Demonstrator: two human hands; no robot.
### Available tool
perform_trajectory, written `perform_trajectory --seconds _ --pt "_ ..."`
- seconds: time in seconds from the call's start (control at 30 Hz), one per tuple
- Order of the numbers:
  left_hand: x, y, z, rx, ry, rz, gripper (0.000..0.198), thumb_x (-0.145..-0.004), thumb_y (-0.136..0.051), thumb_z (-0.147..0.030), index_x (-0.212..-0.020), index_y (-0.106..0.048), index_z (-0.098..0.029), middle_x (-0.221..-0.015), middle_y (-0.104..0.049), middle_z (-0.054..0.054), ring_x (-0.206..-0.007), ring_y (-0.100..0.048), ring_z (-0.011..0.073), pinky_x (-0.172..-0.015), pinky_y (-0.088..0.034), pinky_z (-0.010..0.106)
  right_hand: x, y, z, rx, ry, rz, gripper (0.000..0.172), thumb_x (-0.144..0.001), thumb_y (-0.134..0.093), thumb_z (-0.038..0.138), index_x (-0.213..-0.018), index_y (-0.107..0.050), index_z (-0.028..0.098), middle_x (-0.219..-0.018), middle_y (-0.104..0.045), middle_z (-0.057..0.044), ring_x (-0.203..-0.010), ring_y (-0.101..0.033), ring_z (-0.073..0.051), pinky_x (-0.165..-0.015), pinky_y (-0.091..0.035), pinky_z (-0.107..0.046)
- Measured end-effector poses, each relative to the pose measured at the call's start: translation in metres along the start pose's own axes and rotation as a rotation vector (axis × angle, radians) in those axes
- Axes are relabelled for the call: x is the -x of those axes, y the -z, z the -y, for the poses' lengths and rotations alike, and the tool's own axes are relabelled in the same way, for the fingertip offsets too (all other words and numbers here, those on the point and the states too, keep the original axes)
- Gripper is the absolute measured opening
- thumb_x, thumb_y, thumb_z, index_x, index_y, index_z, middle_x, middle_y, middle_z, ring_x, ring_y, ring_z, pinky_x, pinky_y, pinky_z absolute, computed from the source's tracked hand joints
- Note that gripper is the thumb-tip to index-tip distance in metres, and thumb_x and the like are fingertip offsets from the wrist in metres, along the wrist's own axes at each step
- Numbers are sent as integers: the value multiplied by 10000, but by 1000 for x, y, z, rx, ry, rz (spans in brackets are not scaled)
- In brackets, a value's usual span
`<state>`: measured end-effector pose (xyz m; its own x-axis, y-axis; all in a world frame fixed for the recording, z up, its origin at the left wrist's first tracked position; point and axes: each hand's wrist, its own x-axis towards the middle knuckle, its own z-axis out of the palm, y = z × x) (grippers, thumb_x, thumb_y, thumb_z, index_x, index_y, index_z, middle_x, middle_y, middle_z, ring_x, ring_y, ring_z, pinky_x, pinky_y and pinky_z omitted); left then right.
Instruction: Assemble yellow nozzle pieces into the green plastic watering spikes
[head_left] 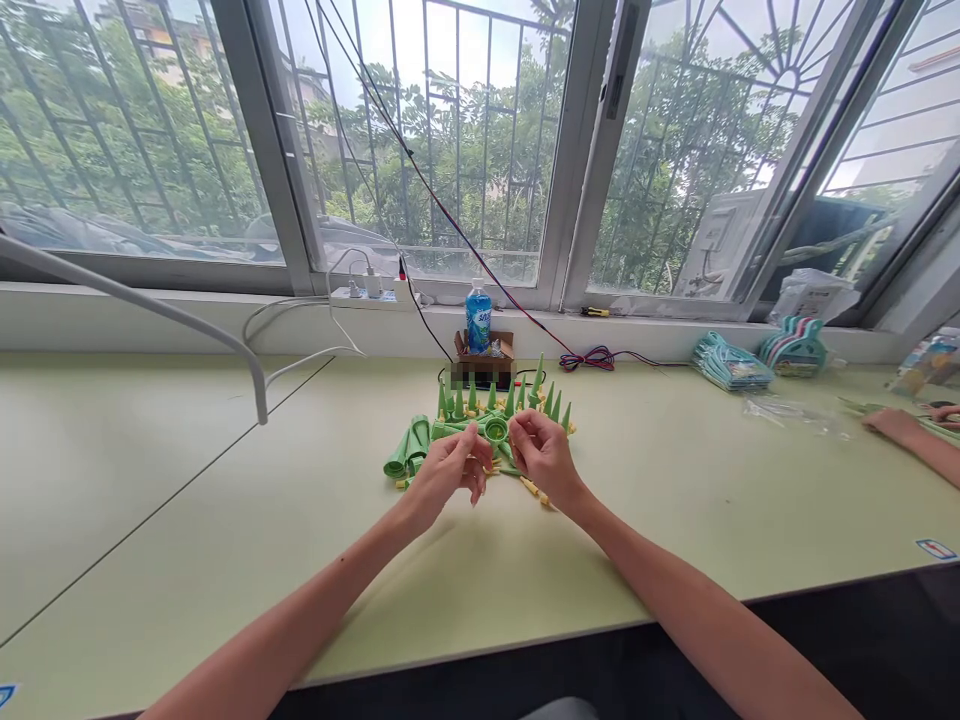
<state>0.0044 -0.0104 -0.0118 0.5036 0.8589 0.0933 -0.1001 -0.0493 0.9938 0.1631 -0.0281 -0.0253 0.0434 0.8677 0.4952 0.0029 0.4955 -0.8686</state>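
Both of my hands are raised in front of a pile of green plastic cones on the table. My left hand [452, 467] has its thumb and forefinger close together and its other fingers curled. My right hand [546, 452] is pinched at the fingertips, facing the left. Whatever sits in either pinch is too small or hidden to make out. Between the hands shows the round open end of a green cone [496, 430]; I cannot tell whether a finger touches it. More green cones [409, 450] lie left, others stand upright behind. Small yellow pieces [534, 491] lie near my right wrist.
Behind the pile, a blue bottle [478, 318] stands by a cardboard box [504, 347]. Coiled cable [589, 358] and packs of teal hangers [731, 362] lie along the back. A grey tube [225, 335] reaches in from the left. Another person's hand [891, 425] is at far right.
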Motion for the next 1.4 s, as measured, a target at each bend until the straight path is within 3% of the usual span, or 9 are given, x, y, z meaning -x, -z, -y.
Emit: perform_trajectory --seconds 0.1,0.23,0.63,0.87,1.03,1.17,1.27,1.4 --pt "0 0 -1 107 148 96 573 -842 -456 -652 -720 -578 -106 -660 -570 51 -452 -520 108 -380 -416 231 2 0 1 52 15 35 326 -880 -545 493 -751 -483 200 -552 -399 61 -415 -354 -66 -379 -278 -205" --pt "1 0 -1 145 179 116 576 -822 -498 -653 -748 -610 -93 -688 -591 69 -468 -515 105 -394 -422 232 3 0 2 87 12 50 336 -878 -539 509 -748 -477 205 -551 -392 61 -421 -351 -73 -392 -282 -214" --pt "4 1 -4 105 86 145 499 -809 -567 -605 -794 -587 -106 -774 -606 75 -486 -527 93 -413 -428 225 1 2 1 104 22 63 307 -876 -545 485 -771 -493 201 -604 -406 51 -453 -338 -74 -415 -301 -222" --pt "6 1 -6 -36 -15 106 413 -802 -614 -547 -734 -524 -150 -555 -487 -17 -481 -515 110 -415 -418 220 1 2 0 102 -4 61 307 -869 -553 484 -763 -487 204 -597 -390 55 -436 -321 -69 -399 -271 -220" --pt "8 1 -9 -162 -83 75 364 -810 -627 -488 -913 -610 -139 -569 -516 -11 -510 -524 120 -428 -433 223 1 2 0 118 9 59 288 -873 -553 459 -762 -504 198 -596 -400 52 -443 -317 -70 -406 -276 -221" --pt "9 2 -9 -227 -130 58 439 -805 -642 -449 -1100 -615 -125 -551 -506 -24 -484 -502 115 -418 -426 226 1 2 -1 120 20 61 266 -879 -552 430 -765 -516 192 -608 -427 45 -453 -313 -69 -417 -277 -220" --pt "8 2 -5 -270 -175 38 449 -790 -660 -417 -1143 -615 -142 -609 -539 -9 -490 -502 111 -401 -412 217 1 1 -1 119 11 58 265 -875 -557 429 -765 -517 191 -609 -435 45 -455 -305 -70 -420 -268 -221" --pt "5 3 4 -401 -296 -44 339 -824 -619 -368 -1111 -634 -186 -873 -594 50 -531 -511 89 -423 -436 210 0 2 -2 105 3 58 260 -876 -557 422 -766 -516 190 -597 -424 50 -453 -310 -71 -424 -273 -221"
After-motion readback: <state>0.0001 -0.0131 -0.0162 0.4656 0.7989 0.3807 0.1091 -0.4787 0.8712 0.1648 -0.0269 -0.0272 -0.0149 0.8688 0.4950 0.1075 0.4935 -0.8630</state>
